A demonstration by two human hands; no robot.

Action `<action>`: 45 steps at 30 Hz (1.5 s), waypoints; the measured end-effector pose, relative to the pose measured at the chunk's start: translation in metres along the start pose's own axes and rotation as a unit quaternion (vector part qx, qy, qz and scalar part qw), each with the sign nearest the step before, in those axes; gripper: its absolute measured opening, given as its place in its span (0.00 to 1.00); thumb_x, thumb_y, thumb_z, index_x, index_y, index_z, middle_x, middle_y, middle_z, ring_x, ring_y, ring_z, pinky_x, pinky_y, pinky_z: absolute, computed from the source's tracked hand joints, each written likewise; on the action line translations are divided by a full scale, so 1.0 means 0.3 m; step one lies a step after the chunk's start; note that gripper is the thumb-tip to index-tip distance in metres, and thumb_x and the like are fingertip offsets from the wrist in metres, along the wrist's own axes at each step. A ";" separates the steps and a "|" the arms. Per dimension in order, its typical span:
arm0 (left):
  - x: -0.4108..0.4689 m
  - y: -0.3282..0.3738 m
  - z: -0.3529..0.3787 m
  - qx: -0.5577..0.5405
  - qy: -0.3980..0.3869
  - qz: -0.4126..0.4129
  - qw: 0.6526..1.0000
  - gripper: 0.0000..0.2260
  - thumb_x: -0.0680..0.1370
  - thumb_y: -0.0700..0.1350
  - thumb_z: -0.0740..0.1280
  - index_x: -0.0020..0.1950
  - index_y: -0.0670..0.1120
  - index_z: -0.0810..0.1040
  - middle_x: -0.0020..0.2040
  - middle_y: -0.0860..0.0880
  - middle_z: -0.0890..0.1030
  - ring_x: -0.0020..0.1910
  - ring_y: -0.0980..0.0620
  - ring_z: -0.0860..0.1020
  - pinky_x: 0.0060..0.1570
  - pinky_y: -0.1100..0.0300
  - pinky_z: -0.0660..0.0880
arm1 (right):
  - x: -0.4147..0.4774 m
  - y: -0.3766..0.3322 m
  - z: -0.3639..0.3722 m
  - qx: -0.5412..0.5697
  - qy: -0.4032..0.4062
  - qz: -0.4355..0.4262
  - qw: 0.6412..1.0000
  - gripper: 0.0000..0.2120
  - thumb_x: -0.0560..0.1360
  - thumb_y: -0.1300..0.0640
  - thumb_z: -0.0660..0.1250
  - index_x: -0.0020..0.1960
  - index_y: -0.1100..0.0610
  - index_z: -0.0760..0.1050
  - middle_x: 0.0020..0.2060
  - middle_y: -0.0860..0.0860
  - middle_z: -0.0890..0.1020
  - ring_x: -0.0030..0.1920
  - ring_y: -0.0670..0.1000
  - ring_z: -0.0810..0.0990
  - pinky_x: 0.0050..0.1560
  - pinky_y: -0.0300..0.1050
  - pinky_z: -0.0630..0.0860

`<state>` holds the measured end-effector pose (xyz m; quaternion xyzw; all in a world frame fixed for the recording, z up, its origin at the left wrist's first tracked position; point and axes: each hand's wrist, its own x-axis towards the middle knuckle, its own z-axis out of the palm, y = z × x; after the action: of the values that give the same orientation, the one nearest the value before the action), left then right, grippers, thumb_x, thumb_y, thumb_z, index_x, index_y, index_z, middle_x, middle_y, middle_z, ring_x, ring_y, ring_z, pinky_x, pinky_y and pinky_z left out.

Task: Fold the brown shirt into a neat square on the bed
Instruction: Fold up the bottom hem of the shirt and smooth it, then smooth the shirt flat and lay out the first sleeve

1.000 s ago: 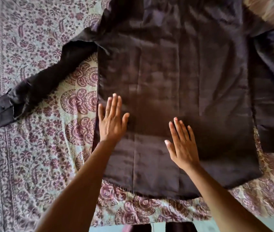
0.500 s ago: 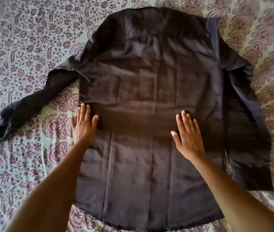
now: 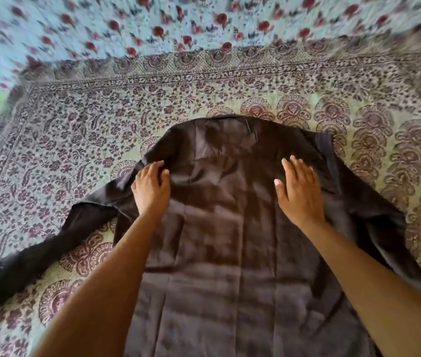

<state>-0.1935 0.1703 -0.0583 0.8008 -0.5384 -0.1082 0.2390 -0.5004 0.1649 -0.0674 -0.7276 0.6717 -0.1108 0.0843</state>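
While brown shirt (image 3: 230, 266) lies spread, creased, left hand (image 3: 150, 188) grips its shoulder, right hand (image 3: 299, 193) flat

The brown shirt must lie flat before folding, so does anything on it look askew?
Yes. On the brown shirt, the left sleeve trails out crooked and rumpled across the bedspread; the right sleeve lies bunched beside the body.

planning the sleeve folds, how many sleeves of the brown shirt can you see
2. One sleeve stretches out leftward across the bedspread; the other sleeve lies crumpled along the right edge of the shirt, its end unclear.
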 end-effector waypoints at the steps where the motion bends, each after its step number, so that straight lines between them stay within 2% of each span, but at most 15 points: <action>1: 0.059 0.009 0.016 0.009 0.002 -0.007 1.000 0.15 0.79 0.47 0.59 0.63 0.47 0.74 0.63 0.44 0.76 0.63 0.41 0.70 0.62 0.49 0.63 | 0.054 -0.001 0.010 0.001 0.008 0.020 1.000 0.28 0.75 0.48 0.48 0.70 0.62 0.65 0.68 0.62 0.68 0.70 0.61 0.65 0.69 0.58 0.59; 5: 0.250 0.030 0.073 0.015 -0.023 -0.047 0.999 0.15 0.79 0.46 0.58 0.66 0.46 0.71 0.63 0.40 0.74 0.64 0.40 0.69 0.62 0.47 0.64 | 0.190 0.015 0.062 0.002 -0.014 0.096 0.995 0.30 0.74 0.49 0.49 0.72 0.62 0.62 0.71 0.62 0.64 0.73 0.61 0.59 0.72 0.55 0.52; 10: 0.437 0.059 0.138 -0.016 -0.090 -0.090 0.992 0.18 0.81 0.49 0.54 0.70 0.48 0.64 0.67 0.40 0.71 0.65 0.41 0.69 0.64 0.46 0.66 | 0.350 0.035 0.107 -0.010 -0.008 0.077 0.997 0.24 0.79 0.55 0.54 0.74 0.61 0.57 0.73 0.61 0.59 0.74 0.60 0.55 0.72 0.54 0.49; 14: 0.530 0.094 0.186 -0.022 -0.168 -0.050 0.984 0.19 0.81 0.54 0.55 0.66 0.45 0.70 0.63 0.39 0.75 0.61 0.40 0.73 0.61 0.49 0.70 | 0.522 0.035 0.129 -0.015 -0.024 0.066 0.997 0.24 0.80 0.54 0.53 0.73 0.61 0.57 0.69 0.63 0.65 0.71 0.61 0.61 0.70 0.55 0.54; 18: 0.616 0.082 0.205 -0.021 -0.093 0.003 0.995 0.12 0.79 0.49 0.62 0.58 0.44 0.78 0.55 0.40 0.80 0.56 0.40 0.76 0.53 0.52 0.73 | 0.603 0.021 0.104 -0.062 0.022 0.067 0.996 0.14 0.77 0.57 0.59 0.59 0.62 0.73 0.57 0.63 0.74 0.61 0.64 0.68 0.60 0.56 0.64; 21: 0.639 0.056 0.220 0.016 -0.073 0.024 0.997 0.13 0.77 0.53 0.64 0.55 0.48 0.79 0.52 0.41 0.81 0.53 0.41 0.77 0.48 0.53 0.72 | 0.607 0.016 0.106 -0.075 0.083 0.077 0.991 0.11 0.77 0.59 0.59 0.56 0.63 0.72 0.57 0.63 0.73 0.60 0.64 0.68 0.59 0.57 0.63; 24: 0.634 0.037 0.228 0.028 -0.128 0.022 0.991 0.18 0.78 0.59 0.60 0.47 0.44 0.78 0.46 0.40 0.79 0.49 0.41 0.77 0.42 0.55 0.68 | 0.586 0.049 0.143 -0.063 0.073 0.114 0.989 0.11 0.77 0.58 0.59 0.57 0.61 0.70 0.57 0.63 0.74 0.61 0.64 0.68 0.60 0.58 0.63; 27: 0.648 0.031 0.160 0.019 -0.221 -0.021 0.975 0.23 0.79 0.60 0.55 0.41 0.43 0.75 0.43 0.39 0.76 0.44 0.44 0.74 0.46 0.57 0.67 | 0.556 0.114 0.151 -0.078 0.078 0.142 0.984 0.12 0.77 0.56 0.58 0.57 0.62 0.70 0.57 0.65 0.73 0.61 0.66 0.67 0.61 0.59 0.61; 31: 0.667 -0.045 0.031 0.019 -0.406 -0.070 0.911 0.17 0.82 0.48 0.52 0.55 0.38 0.75 0.51 0.41 0.76 0.42 0.48 0.73 0.47 0.58 0.67 | 0.520 0.173 0.132 -0.094 0.091 0.148 0.980 0.11 0.76 0.60 0.59 0.56 0.65 0.70 0.57 0.68 0.72 0.60 0.68 0.67 0.63 0.61 0.60; 33: 0.656 -0.080 -0.017 0.067 -0.459 -0.078 0.882 0.12 0.81 0.43 0.54 0.47 0.43 0.76 0.44 0.45 0.76 0.40 0.49 0.72 0.42 0.59 0.65 | 0.511 0.164 0.129 -0.086 0.097 0.161 0.978 0.11 0.75 0.61 0.60 0.56 0.65 0.69 0.57 0.69 0.71 0.61 0.68 0.66 0.65 0.62 0.59; 35: 0.642 -0.099 -0.040 0.047 -0.488 -0.095 0.866 0.09 0.78 0.44 0.58 0.40 0.47 0.73 0.38 0.49 0.73 0.36 0.53 0.67 0.38 0.59 0.62 | 0.502 0.124 0.128 -0.071 0.113 0.184 0.974 0.14 0.74 0.61 0.60 0.58 0.64 0.68 0.60 0.68 0.70 0.64 0.67 0.64 0.69 0.63 0.55; 37: 0.647 -0.111 -0.043 -0.044 -0.458 -0.126 0.879 0.08 0.77 0.45 0.59 0.40 0.48 0.73 0.39 0.51 0.74 0.37 0.54 0.69 0.39 0.60 0.63 | 0.491 0.059 0.133 -0.051 0.133 0.191 0.971 0.18 0.75 0.58 0.58 0.63 0.63 0.65 0.65 0.67 0.67 0.68 0.66 0.62 0.71 0.62 0.51; 40: 0.675 -0.153 -0.040 -0.124 -0.287 -0.135 0.940 0.09 0.79 0.42 0.61 0.39 0.46 0.73 0.35 0.49 0.72 0.33 0.53 0.69 0.33 0.65 0.67 | 0.459 -0.093 0.163 -0.011 0.136 0.078 0.988 0.23 0.76 0.54 0.56 0.68 0.62 0.63 0.70 0.62 0.64 0.71 0.62 0.60 0.71 0.58 0.51; 42: 0.685 -0.182 -0.018 -0.047 -0.177 -0.071 0.980 0.07 0.78 0.43 0.64 0.45 0.41 0.76 0.36 0.45 0.74 0.34 0.48 0.72 0.34 0.63 0.69 | 0.429 -0.199 0.197 0.007 0.110 -0.057 0.992 0.24 0.77 0.52 0.55 0.69 0.62 0.64 0.71 0.61 0.64 0.72 0.61 0.61 0.71 0.58 0.52; 45: 0.658 -0.201 0.018 0.039 -0.138 -0.015 0.990 0.10 0.77 0.46 0.64 0.55 0.42 0.76 0.49 0.38 0.79 0.49 0.41 0.77 0.46 0.56 0.70 | 0.369 -0.308 0.262 -0.050 0.020 -0.225 0.973 0.27 0.77 0.48 0.52 0.71 0.61 0.63 0.71 0.59 0.64 0.71 0.59 0.64 0.71 0.55 0.51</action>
<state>-0.0687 0.0070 -0.0765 0.7948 -0.5583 -0.2000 0.1289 -0.3821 0.0602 -0.1125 -0.8610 0.4971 -0.1077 0.0070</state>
